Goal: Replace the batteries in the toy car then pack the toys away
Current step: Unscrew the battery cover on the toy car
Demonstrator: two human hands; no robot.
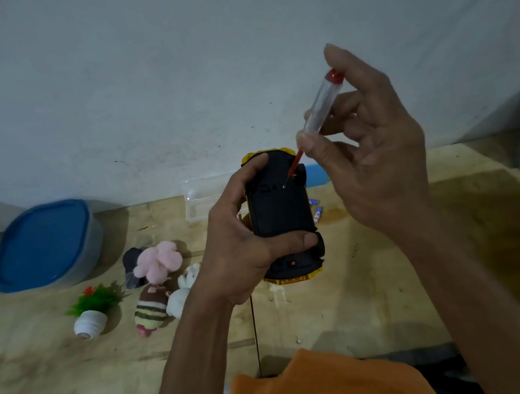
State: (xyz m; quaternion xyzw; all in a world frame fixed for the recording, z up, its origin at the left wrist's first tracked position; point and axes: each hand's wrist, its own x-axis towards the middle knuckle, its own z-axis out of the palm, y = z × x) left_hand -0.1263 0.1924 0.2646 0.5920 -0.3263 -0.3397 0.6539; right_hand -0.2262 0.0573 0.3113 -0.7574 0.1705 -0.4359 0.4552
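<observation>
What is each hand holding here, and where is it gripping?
The left hand grips the upturned toy car round its sides. The right hand pinches a small screwdriver by its clear handle, tip on the car's underside.

Colours on the wooden table

The toy car [282, 213] is black with yellow edges; the screwdriver [320, 114] is clear with red ends; the container lid [41, 243] is blue; one soft toy [158, 261] is pink, another [151, 308] has brown and yellow stripes.
</observation>
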